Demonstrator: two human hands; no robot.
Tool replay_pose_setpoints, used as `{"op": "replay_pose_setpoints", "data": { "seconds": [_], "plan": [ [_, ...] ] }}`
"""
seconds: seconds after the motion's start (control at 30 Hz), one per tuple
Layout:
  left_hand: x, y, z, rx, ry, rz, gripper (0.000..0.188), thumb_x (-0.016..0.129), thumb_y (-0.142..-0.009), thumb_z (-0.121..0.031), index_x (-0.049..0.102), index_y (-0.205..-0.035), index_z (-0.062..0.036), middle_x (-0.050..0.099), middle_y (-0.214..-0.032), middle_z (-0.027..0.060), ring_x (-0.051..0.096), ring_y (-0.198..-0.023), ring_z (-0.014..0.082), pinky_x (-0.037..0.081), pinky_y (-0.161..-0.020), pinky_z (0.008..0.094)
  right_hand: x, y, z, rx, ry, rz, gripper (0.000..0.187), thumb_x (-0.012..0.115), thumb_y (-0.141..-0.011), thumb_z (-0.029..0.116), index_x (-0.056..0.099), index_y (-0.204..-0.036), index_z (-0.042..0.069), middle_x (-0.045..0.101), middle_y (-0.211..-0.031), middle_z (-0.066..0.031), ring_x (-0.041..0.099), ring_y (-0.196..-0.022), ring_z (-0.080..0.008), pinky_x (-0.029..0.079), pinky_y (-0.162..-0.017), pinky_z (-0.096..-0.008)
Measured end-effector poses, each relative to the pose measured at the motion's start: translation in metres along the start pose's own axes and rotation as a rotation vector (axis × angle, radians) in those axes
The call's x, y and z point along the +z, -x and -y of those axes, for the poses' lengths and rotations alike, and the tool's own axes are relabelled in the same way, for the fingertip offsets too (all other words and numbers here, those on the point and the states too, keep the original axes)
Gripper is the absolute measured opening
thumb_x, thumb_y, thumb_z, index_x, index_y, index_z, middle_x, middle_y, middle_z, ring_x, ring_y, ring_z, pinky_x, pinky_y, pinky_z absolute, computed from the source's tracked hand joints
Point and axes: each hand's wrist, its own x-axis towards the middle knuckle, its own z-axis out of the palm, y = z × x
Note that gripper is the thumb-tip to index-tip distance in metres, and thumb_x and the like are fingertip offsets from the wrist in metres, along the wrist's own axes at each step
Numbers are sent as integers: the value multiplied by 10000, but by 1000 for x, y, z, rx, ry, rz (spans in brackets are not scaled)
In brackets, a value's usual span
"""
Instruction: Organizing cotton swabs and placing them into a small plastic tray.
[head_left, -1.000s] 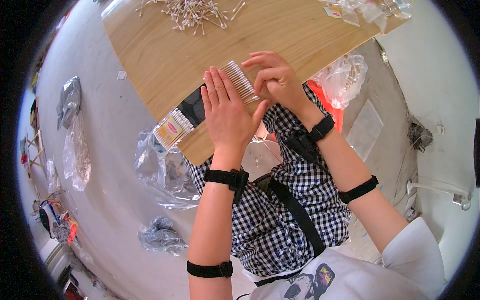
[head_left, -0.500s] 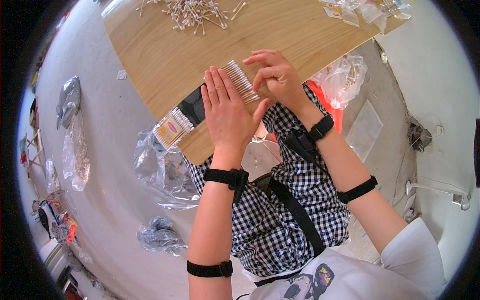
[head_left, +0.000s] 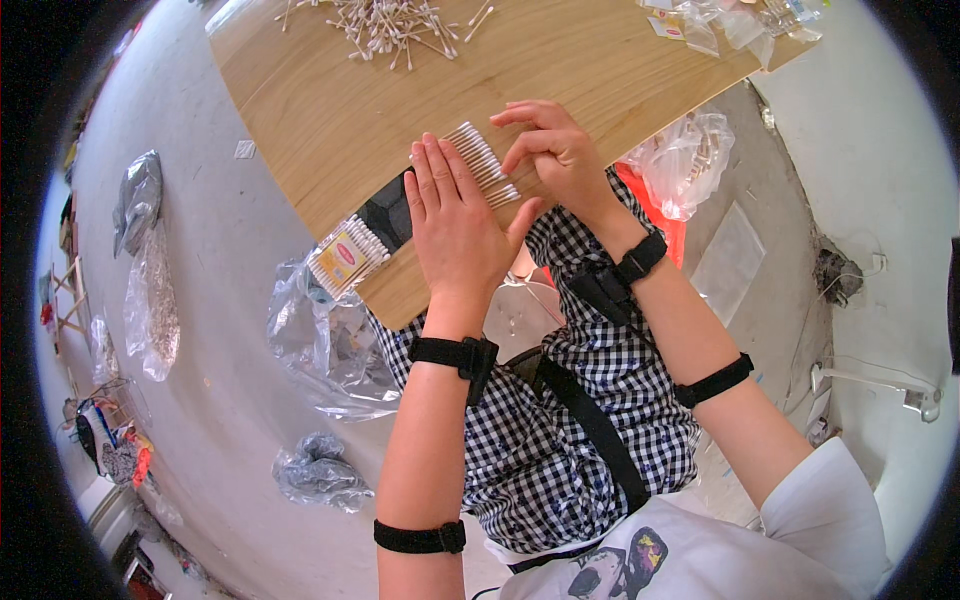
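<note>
A neat row of cotton swabs (head_left: 483, 158) lies side by side on the wooden table (head_left: 330, 130), near its front edge. My left hand (head_left: 455, 225) rests flat over the left part of that row, fingers straight and thumb stretched out to the right. Curled but spread, the fingers of my right hand (head_left: 560, 160) hover at the row's right side, one fingertip close to the swab heads. Nothing shows in their grip; the right thumb is hidden. A black pad (head_left: 388, 212) lies left of my left hand, and beyond it sits a pack of cotton swabs (head_left: 348, 256) with a yellow-and-white label.
A loose heap of cotton swabs (head_left: 395, 28) lies at the table's far side. Clear plastic packaging (head_left: 745, 30) sits at its far right corner. A clear bag (head_left: 690, 160) over something red hangs by the right edge. Plastic bags (head_left: 325, 340) lie on the floor to the left.
Almost nothing differs. My right fingers have shifted very slightly beside the row, while my left hand stays flat on the swabs.
</note>
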Motion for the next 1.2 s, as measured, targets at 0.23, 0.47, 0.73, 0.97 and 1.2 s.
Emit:
{"op": "replay_pose_setpoints", "data": {
  "seconds": [0.23,0.47,0.73,0.97,1.2],
  "plan": [
    [0,0,-1,6,-2,1,1037,525,-833,-689,276,-1425,125,270,-1510,287,221,-1436,379,179,-1172,451,0,-1,-1,-41,64,29,204,526,-675,-51,680,-636,77,686,-1077,-48,557,-1149,-261,418,-1019,-380],
    [0,-1,-1,-4,11,-15,1071,604,-782,-670,288,-1415,134,279,-1503,290,226,-1436,375,194,-1170,455,2,-1,-1,-11,32,-18,206,538,-713,-55,698,-697,74,682,-1077,-62,564,-1139,-253,432,-1002,-363],
    [1,-1,0,-4,8,-19,1079,600,-780,-679,287,-1416,134,280,-1502,292,226,-1435,379,197,-1168,455,0,0,-1,16,55,49,273,466,-746,-97,698,-742,48,654,-1163,-64,519,-1207,-262,409,-1032,-349],
    [1,0,1,-1,6,-20,1086,588,-779,-692,289,-1414,137,283,-1501,293,229,-1434,381,200,-1166,459,2,-2,1,-49,103,25,189,546,-709,-42,685,-674,82,682,-1067,-62,569,-1127,-257,435,-993,-367],
    [2,-1,0,4,6,-22,1089,580,-779,-699,292,-1411,140,287,-1497,295,230,-1432,384,197,-1166,460,4,-3,-1,-11,79,-28,183,544,-722,-38,678,-703,85,679,-1066,-63,572,-1119,-260,443,-978,-367]
  ]
}}
